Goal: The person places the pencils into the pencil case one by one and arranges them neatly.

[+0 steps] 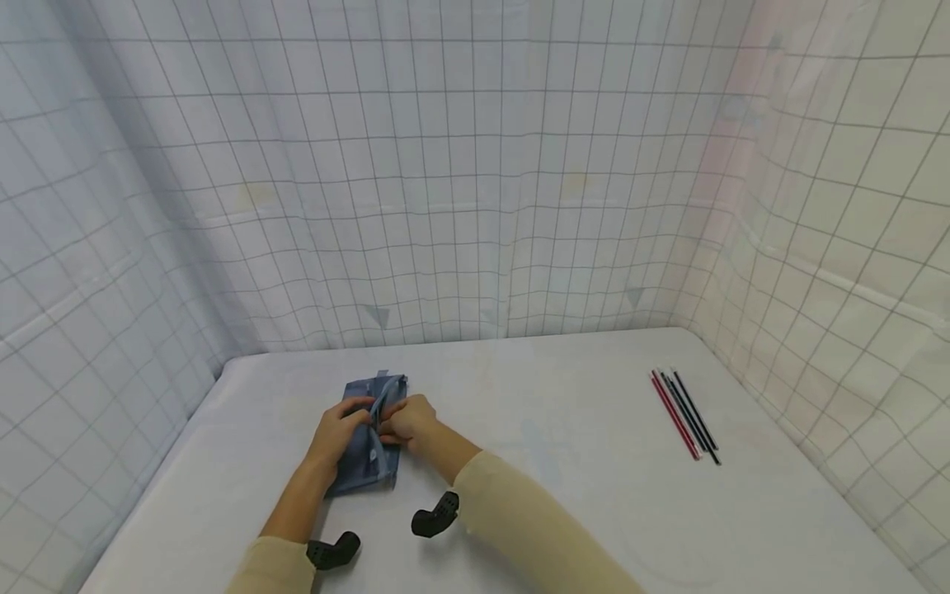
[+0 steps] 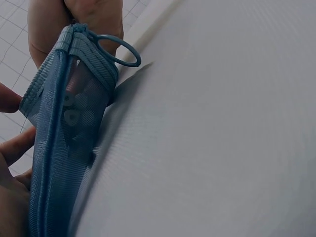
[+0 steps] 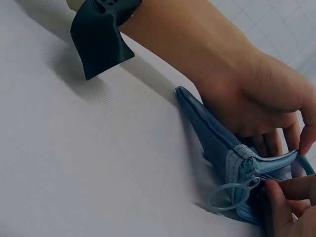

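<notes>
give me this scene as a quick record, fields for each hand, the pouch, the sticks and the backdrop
left hand: the left hand pinches one edge of the pouch's opening
right hand: the right hand holds the other side, fingers at the opening
pouch: blue mesh pouch, lying on the white table, opening parted
contents: cannot be told for certain
sticks: red sticks and dark sticks, pencil-like, side by side, apart from the pouch
backdrop: white gridded sheeting
</notes>
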`<state>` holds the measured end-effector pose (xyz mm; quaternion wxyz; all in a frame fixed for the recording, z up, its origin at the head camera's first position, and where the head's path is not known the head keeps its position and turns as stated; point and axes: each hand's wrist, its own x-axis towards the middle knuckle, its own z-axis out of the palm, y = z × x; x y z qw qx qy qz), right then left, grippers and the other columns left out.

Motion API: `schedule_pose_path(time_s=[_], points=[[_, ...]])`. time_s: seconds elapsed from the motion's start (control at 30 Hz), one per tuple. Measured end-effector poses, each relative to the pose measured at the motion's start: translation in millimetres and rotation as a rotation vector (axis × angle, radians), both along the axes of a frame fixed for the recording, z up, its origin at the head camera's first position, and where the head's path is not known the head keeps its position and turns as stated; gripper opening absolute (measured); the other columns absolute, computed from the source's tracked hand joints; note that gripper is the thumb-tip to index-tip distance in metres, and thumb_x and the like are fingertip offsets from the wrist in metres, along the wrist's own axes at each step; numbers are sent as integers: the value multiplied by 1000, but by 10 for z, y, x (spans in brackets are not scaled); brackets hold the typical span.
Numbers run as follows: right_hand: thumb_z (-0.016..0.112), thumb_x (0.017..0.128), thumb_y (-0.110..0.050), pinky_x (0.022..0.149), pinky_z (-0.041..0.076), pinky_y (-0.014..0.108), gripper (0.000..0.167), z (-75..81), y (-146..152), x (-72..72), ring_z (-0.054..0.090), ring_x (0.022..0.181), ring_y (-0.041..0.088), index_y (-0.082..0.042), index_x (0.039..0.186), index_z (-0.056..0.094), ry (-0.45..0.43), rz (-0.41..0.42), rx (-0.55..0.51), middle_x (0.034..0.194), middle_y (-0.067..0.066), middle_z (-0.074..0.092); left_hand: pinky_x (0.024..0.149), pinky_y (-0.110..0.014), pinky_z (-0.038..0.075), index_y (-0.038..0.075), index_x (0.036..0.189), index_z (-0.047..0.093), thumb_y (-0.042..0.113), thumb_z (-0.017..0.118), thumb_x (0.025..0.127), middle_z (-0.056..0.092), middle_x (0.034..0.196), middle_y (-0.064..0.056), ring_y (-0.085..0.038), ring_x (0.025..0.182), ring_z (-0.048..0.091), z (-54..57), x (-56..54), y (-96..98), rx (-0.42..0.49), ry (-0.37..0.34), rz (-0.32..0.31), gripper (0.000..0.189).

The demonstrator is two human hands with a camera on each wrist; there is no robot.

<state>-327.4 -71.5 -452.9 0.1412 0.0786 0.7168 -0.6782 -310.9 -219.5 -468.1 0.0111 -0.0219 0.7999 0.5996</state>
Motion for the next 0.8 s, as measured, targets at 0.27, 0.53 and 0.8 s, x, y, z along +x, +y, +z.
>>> schedule_pose_path(time_s=[0.27, 0.53, 0.8], points=[[66, 89, 15, 66, 59, 29, 19, -29, -66, -8, 68, 75, 16, 2, 98, 75, -5, 18, -45, 91, 10, 68, 120, -56, 15, -6, 140, 56, 15, 58, 97, 43, 153, -25, -39, 147, 29, 2, 19, -14, 38, 22, 4, 48], [71, 90, 8, 68, 61, 35, 20, -3, 167, -129, 71, 79, 21, 1, 107, 77, -8, 186, -12, 90, 11, 72, 120, -56, 14, -7, 141, 55, 9, 56, 97, 41, 156, -23, -38, 148, 27, 17, 15, -20, 75, 30, 18, 47], [70, 95, -1, 70, 60, 35, 31, 183, 559, -223, 73, 94, 25, 1, 126, 71, -15, 279, -19, 103, 8, 72, 118, -58, 18, -6, 141, 55, 8, 55, 95, 44, 152, -25, -40, 143, 32, 4, 21, 8, 46, 20, 28, 48]])
